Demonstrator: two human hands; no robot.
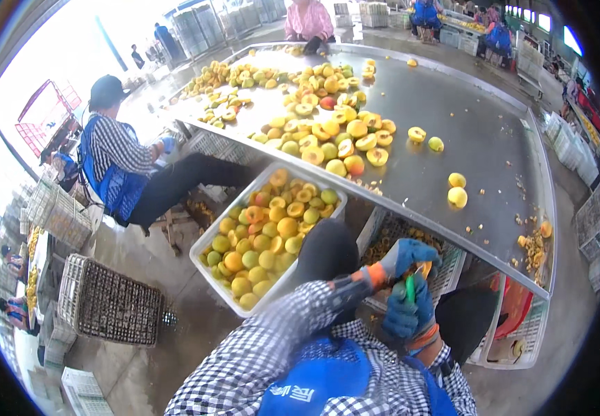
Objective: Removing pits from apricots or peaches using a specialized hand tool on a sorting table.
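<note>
In blue work gloves with orange cuffs, both my hands meet over my lap. My left hand (pixel 411 256) is closed around a yellow-orange piece of peach (pixel 424 269), mostly covered by the fingers. Just below it, my right hand (pixel 411 313) grips a small tool with a green handle (pixel 410 288); its working end is hidden at the fruit. Under my hands, a pale crate (pixel 455 272) holds brown pits and scraps. To the left of my knee stands a white crate (pixel 206 267) heaped with whole and cut peaches (pixel 257 239).
Ahead, a metal table (pixel 445 97) carries piled peach halves (pixel 314 128), with scraps (pixel 537 253) at its right end. Its raised front edge (pixel 411 208) runs close past my knees. A dark-meshed crate (pixel 109 301) stands left. Seated co-worker (pixel 116 152) works at left; another person (pixel 308 24) is across the table.
</note>
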